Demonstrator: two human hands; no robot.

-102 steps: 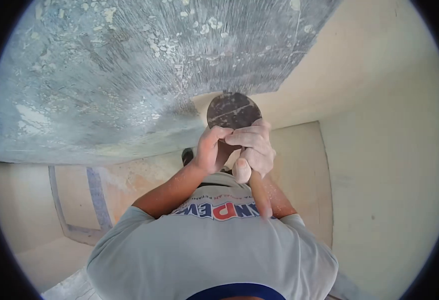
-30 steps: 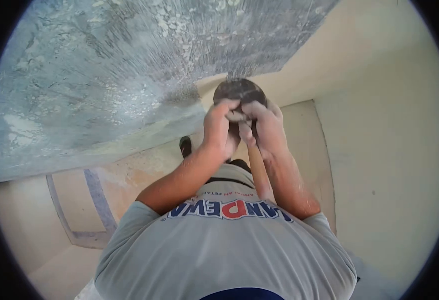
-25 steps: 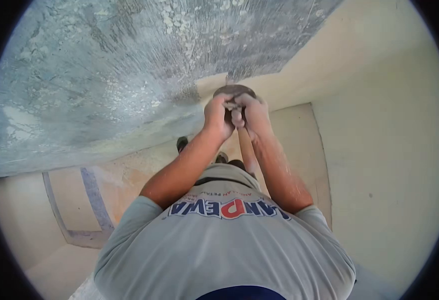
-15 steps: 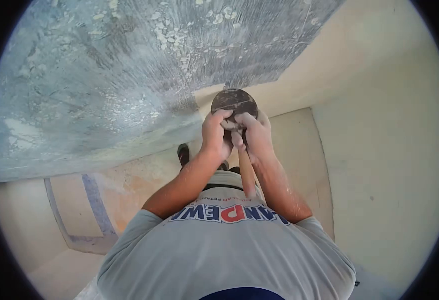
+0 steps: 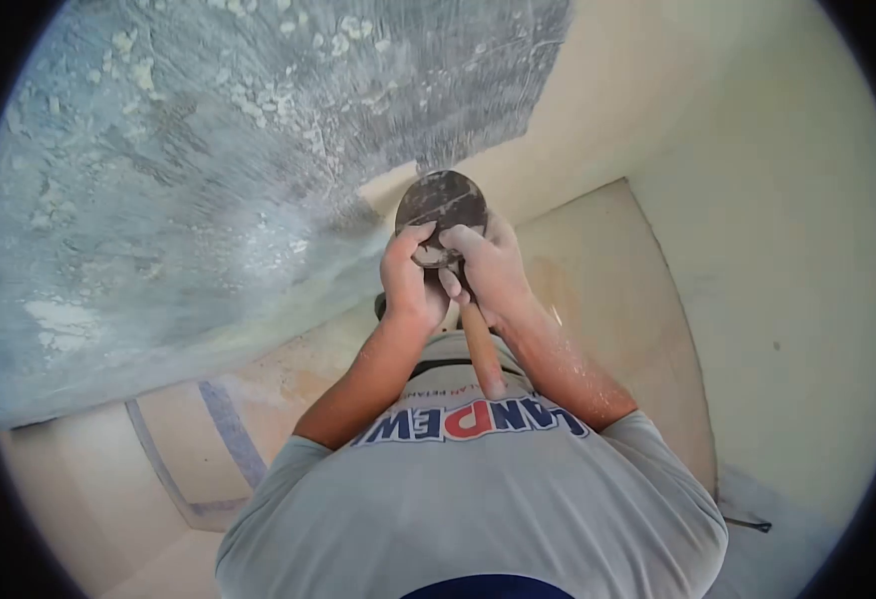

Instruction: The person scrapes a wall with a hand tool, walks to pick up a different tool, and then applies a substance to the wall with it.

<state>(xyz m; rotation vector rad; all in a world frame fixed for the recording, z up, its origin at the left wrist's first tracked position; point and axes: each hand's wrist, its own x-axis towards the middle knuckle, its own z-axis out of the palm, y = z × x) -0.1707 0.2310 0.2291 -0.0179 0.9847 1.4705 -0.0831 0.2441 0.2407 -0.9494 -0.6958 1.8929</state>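
Now I am gripping a round, dark, scuffed sanding disc on a long wooden handle (image 5: 481, 349), and the disc (image 5: 442, 203) is sitting above my knuckles, well out in front of my chest. My left hand (image 5: 413, 285) is wrapping the top of the handle just under the disc, with its fingers curled tight together around the wood and the thumb reaching up to the disc's lower edge. My right hand (image 5: 495, 272) is clamping the same spot from the other side, touching the left, with its fingers closed and pressing against the back of the disc. The handle's long axis is running from my chest straight away from me, leaning slightly to my left. Its disc end is pointing at the edge where a rough, grey-blue, flaking surface (image 5: 188, 180) is meeting a smooth cream wall (image 5: 787, 200). The lower end is disappearing against my grey T-shirt with red and blue lettering (image 5: 468, 479). White dust is coating both hands and my forearms.
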